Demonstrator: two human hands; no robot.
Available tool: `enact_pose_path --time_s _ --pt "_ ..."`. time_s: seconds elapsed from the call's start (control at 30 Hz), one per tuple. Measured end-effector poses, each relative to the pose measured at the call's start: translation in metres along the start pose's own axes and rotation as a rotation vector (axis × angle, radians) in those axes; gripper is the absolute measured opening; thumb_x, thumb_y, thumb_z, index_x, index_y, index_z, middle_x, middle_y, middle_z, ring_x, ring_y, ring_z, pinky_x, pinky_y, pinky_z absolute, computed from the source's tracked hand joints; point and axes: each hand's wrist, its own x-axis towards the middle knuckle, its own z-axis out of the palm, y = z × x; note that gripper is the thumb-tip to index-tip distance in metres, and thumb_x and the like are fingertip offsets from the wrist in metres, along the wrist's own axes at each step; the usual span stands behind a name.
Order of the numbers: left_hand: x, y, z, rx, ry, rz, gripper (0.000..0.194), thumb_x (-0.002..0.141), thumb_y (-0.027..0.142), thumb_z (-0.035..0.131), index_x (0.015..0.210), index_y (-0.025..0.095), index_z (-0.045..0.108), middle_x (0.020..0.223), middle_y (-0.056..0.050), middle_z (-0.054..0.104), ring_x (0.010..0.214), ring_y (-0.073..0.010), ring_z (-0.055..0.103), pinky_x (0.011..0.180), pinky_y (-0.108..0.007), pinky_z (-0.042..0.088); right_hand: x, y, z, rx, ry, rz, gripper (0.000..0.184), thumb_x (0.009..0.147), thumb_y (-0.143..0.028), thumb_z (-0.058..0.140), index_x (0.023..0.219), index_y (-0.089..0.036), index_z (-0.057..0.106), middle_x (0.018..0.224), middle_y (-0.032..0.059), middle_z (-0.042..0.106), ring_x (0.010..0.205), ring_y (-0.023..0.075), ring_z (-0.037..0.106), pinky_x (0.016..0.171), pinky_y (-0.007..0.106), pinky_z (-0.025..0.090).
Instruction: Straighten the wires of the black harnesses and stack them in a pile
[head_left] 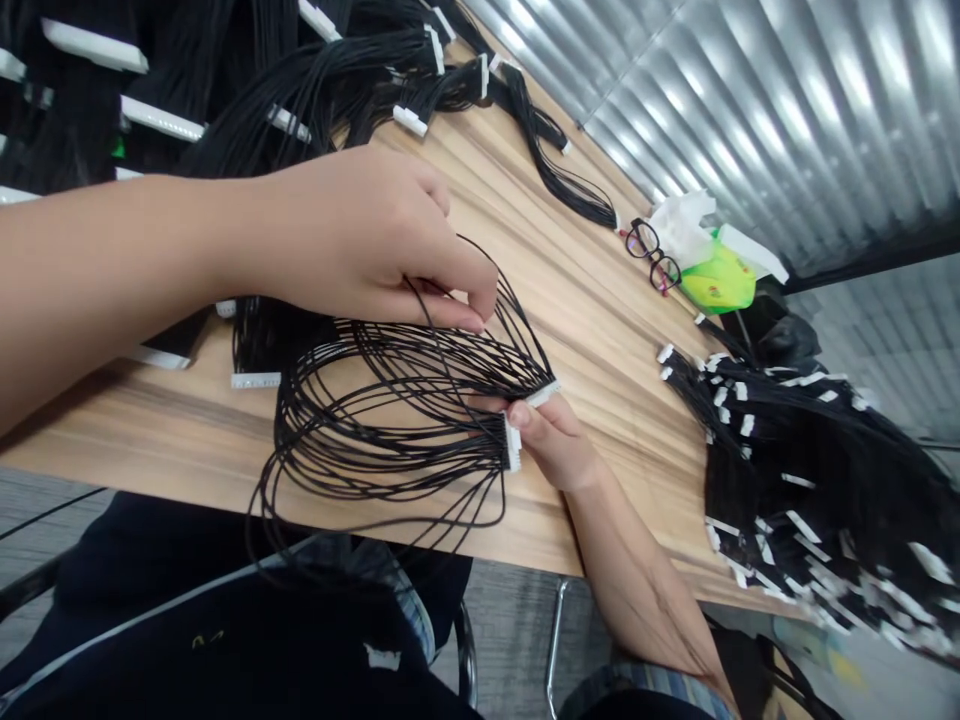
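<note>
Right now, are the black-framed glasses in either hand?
No, the glasses lie on the wooden tabletop, while the right hand pinches a white connector of the black wire harness.

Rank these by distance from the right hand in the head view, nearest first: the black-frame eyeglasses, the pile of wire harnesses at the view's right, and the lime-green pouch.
From the right hand:
1. Pile of wire harnesses, to the view's right.
2. Black-frame eyeglasses, on the table, up and right.
3. Lime-green pouch, just beyond the eyeglasses.
</note>
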Motion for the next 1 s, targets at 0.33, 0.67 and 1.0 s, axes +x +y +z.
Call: enact_pose_path --time_s 0.33,0.67,1.0 --pt "0.001 0.014 0.011 -0.249 -0.037 0.079 0.043 0.114 0.047 0.036 0.118 0.034 0.077 0.093 0.01 0.079 0.074 -0.0019 0.061 0.089 -0.031 0.041 0.002 -0.001 0.002 -0.008 -0.015 -0.017 0.047 0.093 -0.067 0.062 0.088 -0.023 0.078 0.092 0.004 0.076 0.09 0.0224 0.071 0.094 0.041 0.059" --pt "0.002 0.018 0.008 0.003 0.157 -0.031 0.03 0.112 0.035 0.046 0.126 0.031 0.072 0.111 0.006 0.078 0.093 -0.009 0.071 0.074 -0.026 0.04 0.009 0.003 0.004 0.058 0.307 -0.071 0.047 0.088 -0.071 0.066 0.077 -0.025 0.068 0.064 -0.0027 0.055 0.061 0.0154 0.057 0.066 0.033 0.06" --pt "0.005 0.03 0.007 0.108 0.166 0.334 0.028 0.107 0.037 0.052 0.102 0.024 0.077 0.082 0.006 0.075 0.073 -0.0065 0.064 0.072 -0.028 0.041 0.018 0.01 0.006 -0.076 0.693 -0.302 0.038 0.094 -0.064 0.064 0.088 -0.027 0.07 0.067 -0.0025 0.059 0.057 0.0137 0.055 0.052 0.029 0.047"
